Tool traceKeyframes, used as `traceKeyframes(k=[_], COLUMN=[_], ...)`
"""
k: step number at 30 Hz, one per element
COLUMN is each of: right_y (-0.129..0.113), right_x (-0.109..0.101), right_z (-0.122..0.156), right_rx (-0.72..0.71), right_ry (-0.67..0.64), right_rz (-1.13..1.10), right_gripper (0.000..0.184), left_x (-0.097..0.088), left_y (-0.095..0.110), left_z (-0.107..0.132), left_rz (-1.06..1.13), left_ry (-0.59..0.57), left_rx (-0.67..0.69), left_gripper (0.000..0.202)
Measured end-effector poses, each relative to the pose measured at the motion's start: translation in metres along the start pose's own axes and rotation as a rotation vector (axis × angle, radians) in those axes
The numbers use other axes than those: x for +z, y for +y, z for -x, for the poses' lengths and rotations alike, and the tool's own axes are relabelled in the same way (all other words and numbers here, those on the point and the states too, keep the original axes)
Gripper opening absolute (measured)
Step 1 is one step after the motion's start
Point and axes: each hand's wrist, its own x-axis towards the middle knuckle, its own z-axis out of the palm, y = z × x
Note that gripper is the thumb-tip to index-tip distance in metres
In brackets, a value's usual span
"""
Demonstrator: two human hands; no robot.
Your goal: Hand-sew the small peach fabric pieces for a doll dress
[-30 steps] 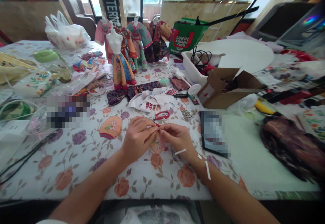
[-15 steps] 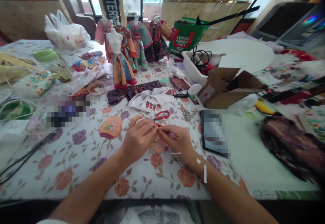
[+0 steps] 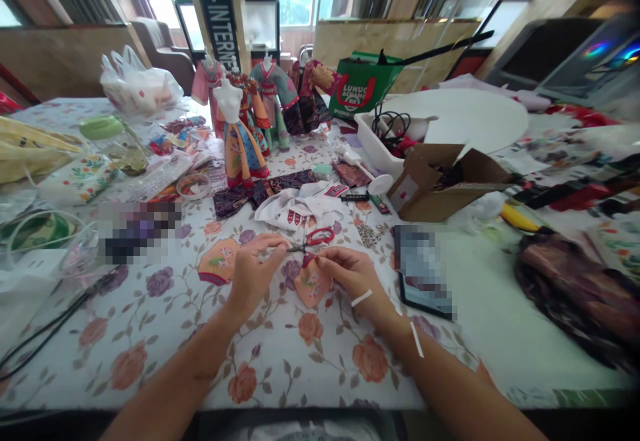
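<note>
Head view: the right hand (image 3: 350,276) pinches the upper edge of a small peach embroidered fabric piece (image 3: 313,286) between thumb and fingertips, the piece lying on the floral tablecloth (image 3: 280,368) directly under the grip. The left hand (image 3: 254,276) extends inward, its fingertips (image 3: 279,245) at the blade tips of red-handled scissors (image 3: 313,238); whether it is closed on them cannot be told. Both forearms angle inward from the lower frame, hands nearly meeting, with a peach fabric panel (image 3: 219,261) flat just beside the left hand and a white printed garment (image 3: 295,206) just beyond the scissors.
</note>
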Motion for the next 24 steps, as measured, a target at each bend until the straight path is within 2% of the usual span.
traceKeyframes(k=[3, 5, 12, 19, 24], right_y=[0.001, 0.003, 0.013, 0.016, 0.018], right_x=[-0.001, -0.002, -0.005, -0.006, -0.006], right_z=[-0.002, -0.002, -0.002, -0.003, -0.005], right_rx=[0.083, 0.138, 0.270, 0.278, 0.280], right_ry=[-0.030, -0.089, -0.344, -0.361, -0.336], right_rz=[-0.175, -0.243, -0.293, -0.303, -0.292], right_gripper=[0.019, 0.019, 0.019, 0.018, 0.020], left_x=[-0.004, -0.005, -0.002, -0.004, -0.006], left_y=[-0.009, -0.013, -0.014, -0.024, -0.029], left_z=[-0.007, -0.009, -0.010, -0.013, -0.014], left_rz=[0.071, 0.043, -0.124, -0.339, -0.544], left_ry=[0.020, -0.001, -0.090, -0.063, -0.058], left_rx=[-0.155, -0.164, -0.003, 0.080, 0.192], left_gripper=[0.020, 0.020, 0.020, 0.022, 0.027])
